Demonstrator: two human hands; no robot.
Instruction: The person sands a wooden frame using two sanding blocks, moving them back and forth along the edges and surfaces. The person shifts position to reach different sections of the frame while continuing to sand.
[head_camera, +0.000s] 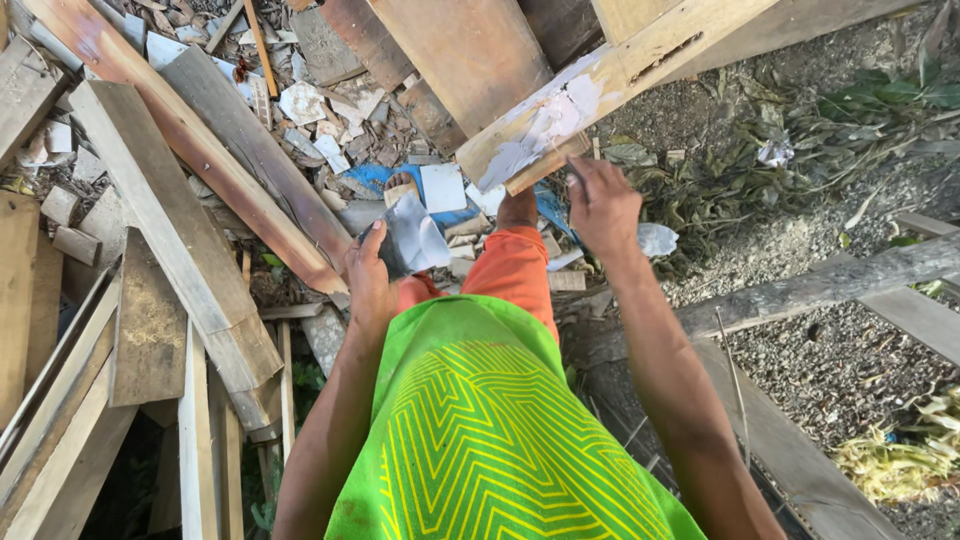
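Right hand (600, 205) at plank (590, 100) edge, perhaps touching

The fingertips of the right hand (600, 205) are hidden behind the painted plank (590, 105), so what is gripped cannot be told. Part of the grey sheet (415, 240) is covered by the left hand (368, 280). One foot (402, 186) is half hidden by that sheet. The long boards (170, 230) are cut off at the edges.
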